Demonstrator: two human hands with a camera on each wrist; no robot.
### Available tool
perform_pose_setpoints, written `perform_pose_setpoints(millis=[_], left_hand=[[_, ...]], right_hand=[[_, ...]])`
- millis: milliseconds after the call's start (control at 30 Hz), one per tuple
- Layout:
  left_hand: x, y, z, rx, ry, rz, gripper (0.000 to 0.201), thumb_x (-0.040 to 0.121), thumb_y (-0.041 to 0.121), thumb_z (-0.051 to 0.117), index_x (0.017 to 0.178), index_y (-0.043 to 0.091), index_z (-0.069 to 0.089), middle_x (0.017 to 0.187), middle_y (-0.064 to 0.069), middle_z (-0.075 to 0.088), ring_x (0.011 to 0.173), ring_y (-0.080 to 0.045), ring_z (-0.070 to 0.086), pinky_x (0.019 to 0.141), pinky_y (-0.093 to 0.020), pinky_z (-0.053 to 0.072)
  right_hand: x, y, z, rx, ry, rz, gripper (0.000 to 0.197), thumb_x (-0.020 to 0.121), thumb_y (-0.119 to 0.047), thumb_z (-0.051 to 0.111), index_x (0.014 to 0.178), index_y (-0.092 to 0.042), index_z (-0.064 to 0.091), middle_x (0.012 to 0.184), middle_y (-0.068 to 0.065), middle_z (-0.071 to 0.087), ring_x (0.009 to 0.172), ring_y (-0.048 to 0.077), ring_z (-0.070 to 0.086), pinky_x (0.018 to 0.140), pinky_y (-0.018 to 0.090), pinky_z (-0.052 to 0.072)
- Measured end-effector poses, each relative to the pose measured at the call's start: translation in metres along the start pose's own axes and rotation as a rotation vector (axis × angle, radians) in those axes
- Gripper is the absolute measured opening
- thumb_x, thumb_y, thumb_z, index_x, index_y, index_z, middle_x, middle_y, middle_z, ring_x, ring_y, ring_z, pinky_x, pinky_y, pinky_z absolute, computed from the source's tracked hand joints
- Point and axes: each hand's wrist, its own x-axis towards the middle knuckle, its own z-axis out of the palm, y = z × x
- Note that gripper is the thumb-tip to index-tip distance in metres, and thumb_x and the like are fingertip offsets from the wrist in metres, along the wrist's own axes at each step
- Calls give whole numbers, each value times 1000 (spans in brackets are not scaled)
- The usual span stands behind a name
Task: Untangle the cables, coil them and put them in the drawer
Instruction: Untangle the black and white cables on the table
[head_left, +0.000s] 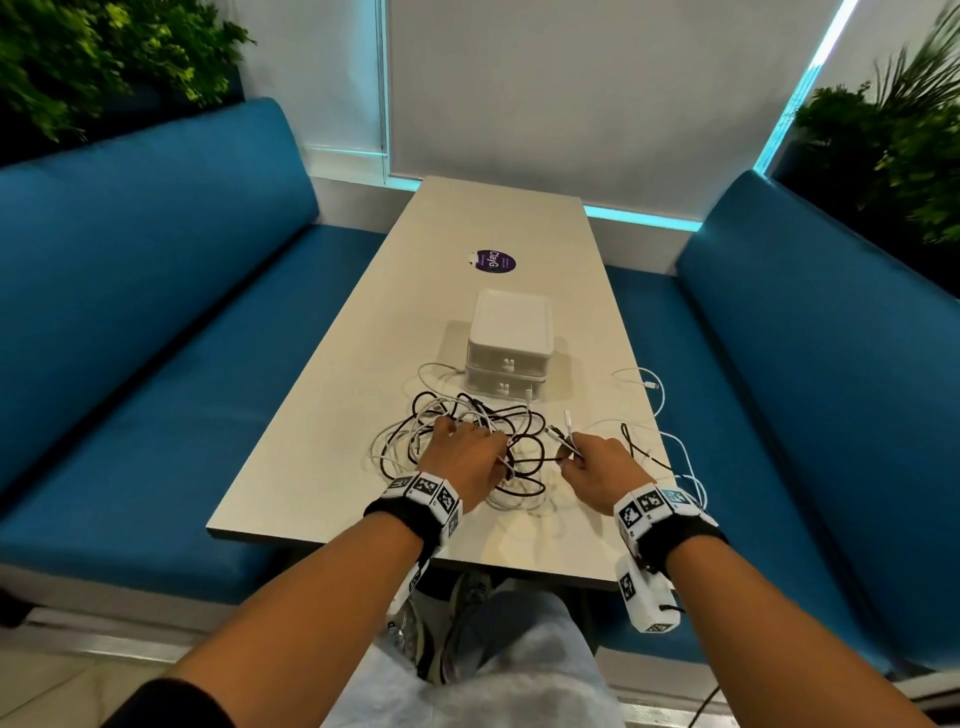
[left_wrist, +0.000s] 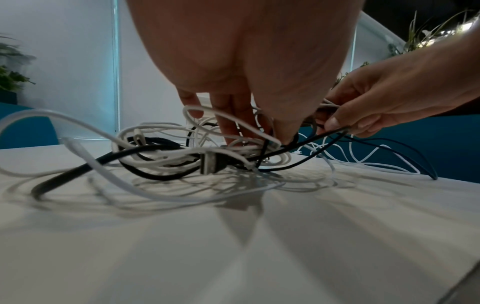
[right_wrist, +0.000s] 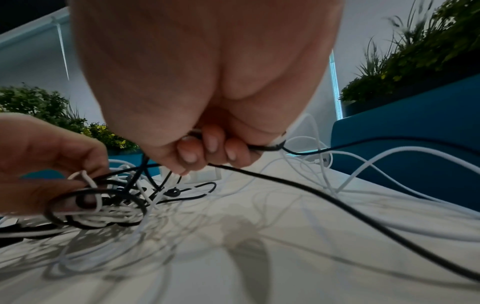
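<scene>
A tangle of black and white cables (head_left: 519, 415) lies on the near half of the table (head_left: 332, 415). My left hand (head_left: 475, 441) reaches down into the tangle (left_wrist: 166, 152), fingers and thumb pinching strands at its middle; a white loop sits round one finger in the right wrist view. My right hand (head_left: 571, 457) is curled into a fist round black and white cables (right_wrist: 262, 147), with plug ends (head_left: 566, 423) sticking up out of it. A black cable (right_wrist: 337, 203) trails from that fist toward me. Behind the tangle stands a white two-drawer box (head_left: 509, 343), both drawers closed.
Loose white and black cable loops (head_left: 670, 436) spread to the table's right edge. A purple round sticker (head_left: 491, 261) lies beyond the box. Blue padded benches (head_left: 156, 364) flank the table, with plants behind their backs. My knees are under the near edge.
</scene>
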Motion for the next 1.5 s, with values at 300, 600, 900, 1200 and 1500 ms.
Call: perform_pose_setpoints(millis=[300, 600, 900, 1200, 1500], left_hand=[[0, 8, 3, -12, 17, -83, 27, 84, 17, 56, 111, 18, 55, 112, -4, 59, 110, -28, 51, 102, -45, 28], [-5, 3, 2, 61, 54, -53, 20, 88, 25, 52, 108, 23, 56, 106, 1, 63, 105, -25, 55, 97, -45, 25], [-10, -6, 3, -25, 87, -80, 45, 88, 43, 56, 132, 39, 45, 125, 1, 54, 115, -25, 49, 104, -49, 26], [13, 43, -11, -221, 147, 47, 53, 91, 41, 51, 140, 23, 46, 143, 0, 47, 134, -20, 39, 113, -44, 20], [2, 19, 9, 164, 73, 11, 30, 99, 36, 41, 103, 25, 69, 110, 6, 63, 115, -24, 45, 105, -51, 24]], right_hand=[[5, 0, -11, -129, 69, 64, 20, 100, -30, 44, 109, -15, 54, 97, 14, 64, 83, 31, 59, 67, 33, 45], [6, 10, -26, -193, 151, 164, 19, 101, -28, 42, 107, -12, 50, 93, 15, 59, 85, 35, 57, 67, 35, 41], [-3, 18, -27, -191, 183, 314, 10, 100, -24, 40, 93, -17, 43, 83, 9, 50, 77, 30, 50, 66, 34, 40], [-5, 9, -17, -93, 212, 165, 19, 97, -35, 46, 95, -16, 50, 98, 16, 65, 86, 34, 58, 67, 32, 38], [-21, 39, -22, -228, 140, 334, 21, 99, -32, 45, 102, -15, 56, 102, 10, 63, 80, 27, 54, 67, 33, 42]])
